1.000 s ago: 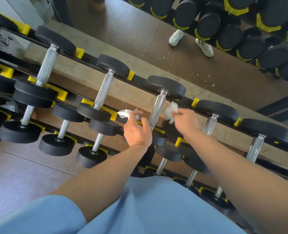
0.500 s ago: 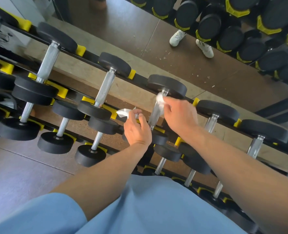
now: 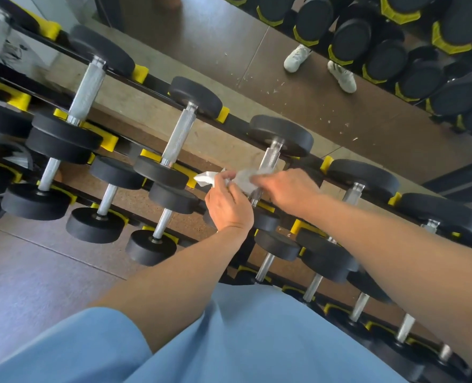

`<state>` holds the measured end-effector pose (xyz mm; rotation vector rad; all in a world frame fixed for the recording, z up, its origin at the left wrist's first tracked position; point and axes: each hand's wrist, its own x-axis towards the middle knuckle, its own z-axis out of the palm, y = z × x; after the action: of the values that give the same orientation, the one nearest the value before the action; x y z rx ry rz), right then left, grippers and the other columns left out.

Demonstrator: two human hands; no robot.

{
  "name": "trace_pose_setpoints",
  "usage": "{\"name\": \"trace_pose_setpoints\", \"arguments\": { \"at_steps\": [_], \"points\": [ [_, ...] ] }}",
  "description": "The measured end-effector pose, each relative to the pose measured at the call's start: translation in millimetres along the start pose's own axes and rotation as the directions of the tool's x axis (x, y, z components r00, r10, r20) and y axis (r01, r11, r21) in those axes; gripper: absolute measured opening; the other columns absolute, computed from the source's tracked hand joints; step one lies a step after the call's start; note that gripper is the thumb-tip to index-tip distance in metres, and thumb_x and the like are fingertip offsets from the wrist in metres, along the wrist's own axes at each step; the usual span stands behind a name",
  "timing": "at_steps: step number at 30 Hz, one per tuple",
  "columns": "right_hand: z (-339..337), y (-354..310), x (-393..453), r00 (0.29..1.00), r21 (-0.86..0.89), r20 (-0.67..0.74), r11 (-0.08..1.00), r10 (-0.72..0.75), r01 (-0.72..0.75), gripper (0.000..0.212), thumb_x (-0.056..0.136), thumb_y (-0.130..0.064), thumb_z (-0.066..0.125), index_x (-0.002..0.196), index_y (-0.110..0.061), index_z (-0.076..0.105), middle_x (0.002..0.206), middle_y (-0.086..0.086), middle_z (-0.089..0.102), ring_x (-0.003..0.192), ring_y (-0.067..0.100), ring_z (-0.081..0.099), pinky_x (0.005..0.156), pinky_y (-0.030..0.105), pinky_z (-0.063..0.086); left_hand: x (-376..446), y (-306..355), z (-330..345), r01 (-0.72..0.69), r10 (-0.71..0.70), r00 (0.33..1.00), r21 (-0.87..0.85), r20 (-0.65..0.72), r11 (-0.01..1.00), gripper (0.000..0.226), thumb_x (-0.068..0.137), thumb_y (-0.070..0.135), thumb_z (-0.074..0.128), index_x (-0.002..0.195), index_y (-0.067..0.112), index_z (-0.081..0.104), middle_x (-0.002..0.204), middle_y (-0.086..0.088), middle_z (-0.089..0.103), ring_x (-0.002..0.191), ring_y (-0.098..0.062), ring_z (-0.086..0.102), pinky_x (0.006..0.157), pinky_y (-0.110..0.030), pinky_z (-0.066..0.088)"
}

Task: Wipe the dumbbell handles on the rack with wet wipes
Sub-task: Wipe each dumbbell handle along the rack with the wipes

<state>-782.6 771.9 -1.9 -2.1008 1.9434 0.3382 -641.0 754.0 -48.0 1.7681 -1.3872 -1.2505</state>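
From the head view, the right hand (image 3: 287,189) presses a crumpled white wipe (image 3: 244,179) around the lower part of a silver dumbbell handle (image 3: 268,160) on the top row of the rack (image 3: 237,124), its fingers curled over the wipe. Just beside it, the left hand (image 3: 229,205) pinches a second wipe (image 3: 205,178), which sticks out to the left of its fingers. Black dumbbells with silver handles sit in yellow cradles along the rows. A mirror (image 3: 312,87) behind the rack reflects white shoes (image 3: 297,58).
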Motion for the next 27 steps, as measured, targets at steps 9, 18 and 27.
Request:
{"name": "trace_pose_setpoints", "arguments": {
  "at_steps": [9, 18, 27],
  "points": [
    [-21, -4, 3, 0.928, 0.654, -0.009, 0.705, 0.372, -0.277, 0.027, 0.103, -0.03, 0.05, 0.112, -0.012, 0.068, 0.068, -0.007, 0.061, 0.051, 0.002, 0.055, 0.049, 0.024, 0.043, 1, 0, -1, 0.008, -0.008, 1.0, -0.01, 0.011, 1.0, 0.038, 0.094, 0.037, 0.026, 0.114, 0.029, 0.057, 0.113, 0.002, 0.063, 0.102, -0.02, 0.057, 0.085, -0.048, 0.053],
    [-5, 21, 9, 0.99, -0.02, -0.105, 0.995, 0.098, -0.101, 0.041, 0.102, -0.02, 0.045, 0.14, -0.033, 0.051, 0.13, -0.002, 0.067, 0.083, 0.026, 0.074, 0.07, 0.041, 0.06, 1, 0, 0, 0.006, -0.006, 1.0, -0.007, 0.01, 1.0, 0.04, 0.09, 0.042, 0.024, 0.111, 0.032, 0.056, 0.108, 0.012, 0.064, 0.096, -0.025, 0.062, 0.082, -0.051, 0.053],
    [-7, -12, -12, 0.941, 0.746, 0.25, 0.574, 0.226, -0.336, 0.025, 0.103, -0.029, 0.05, 0.118, -0.022, 0.069, 0.086, 0.0, 0.071, 0.053, 0.007, 0.061, 0.057, 0.027, 0.051, 1, -2, 1, -0.02, 0.02, 0.999, 0.02, 0.026, 1.0, 0.035, 0.089, 0.039, 0.028, 0.108, 0.033, 0.056, 0.109, 0.008, 0.064, 0.104, -0.021, 0.058, 0.085, -0.05, 0.051]
  ]
}}
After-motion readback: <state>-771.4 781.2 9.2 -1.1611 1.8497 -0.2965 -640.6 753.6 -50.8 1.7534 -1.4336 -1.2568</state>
